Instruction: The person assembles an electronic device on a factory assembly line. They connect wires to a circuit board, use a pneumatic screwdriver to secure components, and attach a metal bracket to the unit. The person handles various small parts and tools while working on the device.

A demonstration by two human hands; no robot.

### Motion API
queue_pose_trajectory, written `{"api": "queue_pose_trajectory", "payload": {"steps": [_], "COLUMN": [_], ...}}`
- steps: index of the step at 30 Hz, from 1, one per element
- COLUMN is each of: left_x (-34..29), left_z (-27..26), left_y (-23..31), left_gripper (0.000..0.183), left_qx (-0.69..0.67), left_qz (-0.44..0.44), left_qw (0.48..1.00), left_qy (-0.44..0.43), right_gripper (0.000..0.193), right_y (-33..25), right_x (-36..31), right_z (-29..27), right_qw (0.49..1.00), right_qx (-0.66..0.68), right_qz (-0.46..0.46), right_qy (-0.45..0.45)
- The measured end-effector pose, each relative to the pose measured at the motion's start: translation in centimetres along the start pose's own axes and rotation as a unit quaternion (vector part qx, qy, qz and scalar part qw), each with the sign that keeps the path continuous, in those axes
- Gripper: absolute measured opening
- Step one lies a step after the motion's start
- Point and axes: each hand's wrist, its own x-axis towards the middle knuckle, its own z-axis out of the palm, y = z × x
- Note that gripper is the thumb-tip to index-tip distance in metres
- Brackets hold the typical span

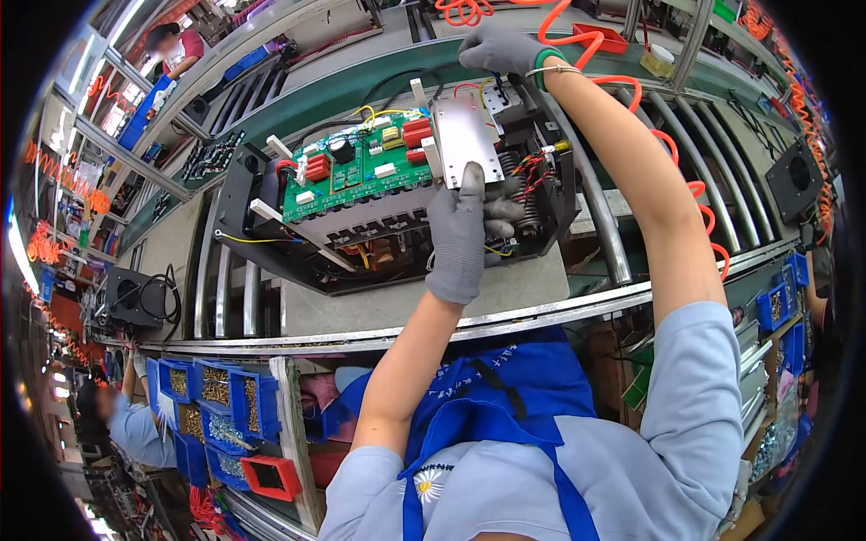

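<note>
An open black machine chassis [245, 216] lies on the conveyor rails in front of me, with a green circuit board [356, 171] on top and coloured wires around it. My left hand [462, 233], in a grey glove, grips the lower edge of a silver metal plate [462, 135] standing at the board's right end. My right hand [502, 50], also gloved, reaches past the far side of the chassis and closes on something above it; what it holds is hidden. An orange coiled hose [672, 144] runs along my right forearm.
Blue bins of screws [216, 388] and a red tray [271, 476] sit at lower left below the conveyor edge [541, 311]. More blue bins [778, 302] stand at right. Another black unit [135, 298] lies at left beside a seated person [126, 424]. A further person [176, 47] works at upper left.
</note>
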Motion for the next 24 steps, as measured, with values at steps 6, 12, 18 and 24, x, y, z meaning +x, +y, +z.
{"api": "queue_pose_trajectory", "payload": {"steps": [6,12,18,24], "left_x": [-0.7,0.9,0.8,0.3], "left_z": [-0.1,-0.9,0.4,0.4], "left_y": [-0.7,-1.9,-1.6,-1.6], "left_gripper": [0.047,0.04,0.036,0.045], "left_qx": [-0.037,-0.138,-0.122,-0.112], "left_qz": [-0.07,-0.073,-0.055,-0.036], "left_qw": [0.997,0.988,0.991,0.992], "left_qy": [0.013,0.017,0.028,0.039], "right_gripper": [0.035,0.038,0.039,0.032], "right_y": [0.6,-2.8,-2.8,-3.9], "right_x": [-0.1,-1.7,-2.1,-2.6], "right_z": [0.6,-0.1,0.0,-0.5], "right_qw": [0.993,0.986,0.984,0.981], "right_qx": [0.104,0.027,-0.084,-0.06], "right_qz": [-0.037,-0.093,-0.045,-0.015], "right_qy": [-0.037,-0.133,-0.15,-0.185]}}
